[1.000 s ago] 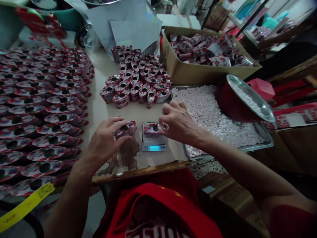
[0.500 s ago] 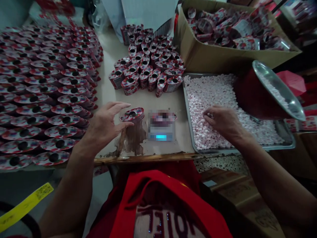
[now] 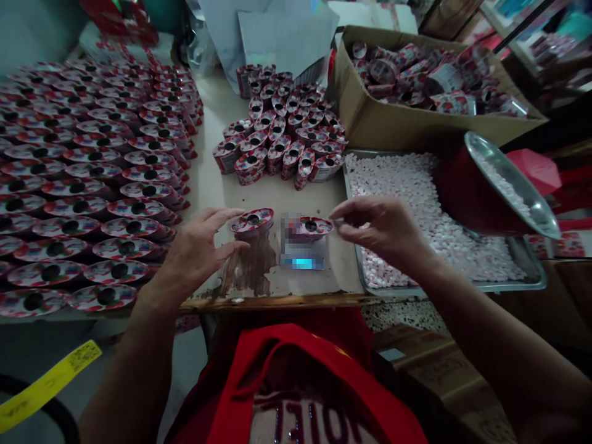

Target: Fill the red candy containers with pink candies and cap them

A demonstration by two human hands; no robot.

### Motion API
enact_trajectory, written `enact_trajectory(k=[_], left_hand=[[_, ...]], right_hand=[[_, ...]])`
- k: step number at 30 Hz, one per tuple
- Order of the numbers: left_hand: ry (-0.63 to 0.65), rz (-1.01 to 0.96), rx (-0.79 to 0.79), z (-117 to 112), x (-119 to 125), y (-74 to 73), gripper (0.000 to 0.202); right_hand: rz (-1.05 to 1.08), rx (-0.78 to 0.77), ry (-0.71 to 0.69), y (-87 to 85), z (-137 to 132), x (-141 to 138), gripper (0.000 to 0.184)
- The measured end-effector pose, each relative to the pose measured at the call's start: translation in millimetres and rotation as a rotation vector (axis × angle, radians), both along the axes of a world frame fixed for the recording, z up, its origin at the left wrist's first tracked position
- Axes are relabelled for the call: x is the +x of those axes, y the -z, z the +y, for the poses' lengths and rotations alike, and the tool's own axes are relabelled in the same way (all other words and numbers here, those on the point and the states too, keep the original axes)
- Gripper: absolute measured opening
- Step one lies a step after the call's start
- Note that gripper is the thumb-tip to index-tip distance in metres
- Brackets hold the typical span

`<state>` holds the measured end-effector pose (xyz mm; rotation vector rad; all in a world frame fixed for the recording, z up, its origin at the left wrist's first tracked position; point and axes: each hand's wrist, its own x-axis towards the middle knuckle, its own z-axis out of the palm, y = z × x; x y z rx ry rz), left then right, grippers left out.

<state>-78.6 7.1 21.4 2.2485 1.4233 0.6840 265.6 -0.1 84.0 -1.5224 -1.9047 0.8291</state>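
Observation:
My left hand is open, thumb and fingers apart in a curve at the left end of an oval printed packet with a round hole in its top. Whether it touches the packet I cannot tell. To the right, a second such packet sits on a small digital scale with a lit blue display, partly blurred. My right hand is pinched just beside that packet's right end, a small pale pellet seemingly at the fingertips. Under and beyond this hand is a metal tray of white pellets.
Rows of upright packets fill the left side. A smaller cluster of packets stands behind. A cardboard box of loose packets is at the back right. A tilted red bowl rests in the tray. The table's wooden edge runs in front.
My right hand has moved left from the pellets in the tray to the right end of the packet on the scale. My left hand stays beside its packet. The view has shifted slightly.

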Motion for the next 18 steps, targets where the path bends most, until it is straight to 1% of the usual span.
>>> enact_trajectory(k=[2,3,5,6,8,9,11,13,14,16,18], left_hand=[[-0.01,0.005,-0.012,-0.4,-2.5,0.8,0.05],[-0.016,0.01,-0.019,-0.7,-4.3,1.1,0.05],[-0.022,0.02,-0.021,-1.6,-8.6,1.2,0.05],[-0.022,0.022,-0.015,-1.9,-10.6,1.2,0.05],[-0.019,0.017,-0.005,-1.9,-13.4,1.0,0.049],[-0.019,0.011,-0.003,-1.4,-13.6,0.8,0.049],[-0.022,0.002,-0.004,0.3,-11.3,0.2,0.048],[-0.016,0.001,-0.015,2.8,-5.3,-1.3,0.048],[-0.01,0.002,-0.021,4.1,-1.5,-2.5,0.047],[0.007,0.006,-0.027,6.2,6.0,-5.7,0.047],[0.011,0.014,-0.018,7.0,10.9,-9.2,0.048]], right_hand=[[-0.1,0.092,-0.1,2.4,3.4,-21.9,0.017],[-0.14,0.124,-0.13,4.6,5.2,-28.0,0.017],[-0.175,0.144,-0.143,8.0,7.5,-28.5,0.016],[-0.175,0.139,-0.124,8.5,7.5,-22.9,0.017],[-0.209,0.137,-0.029,8.0,4.8,-1.4,0.02],[-0.276,0.143,0.027,7.9,1.9,13.2,0.021],[-0.514,0.152,0.101,11.3,-6.4,44.7,0.021],[-0.774,0.106,0.077,20.8,-16.4,71.7,0.024],[-0.868,0.073,0.064,27.3,-21.0,81.5,0.024],[-0.965,0.026,0.064,40.8,-27.6,93.2,0.023],[-0.957,0.021,0.088,50.5,-29.3,98.3,0.019]])
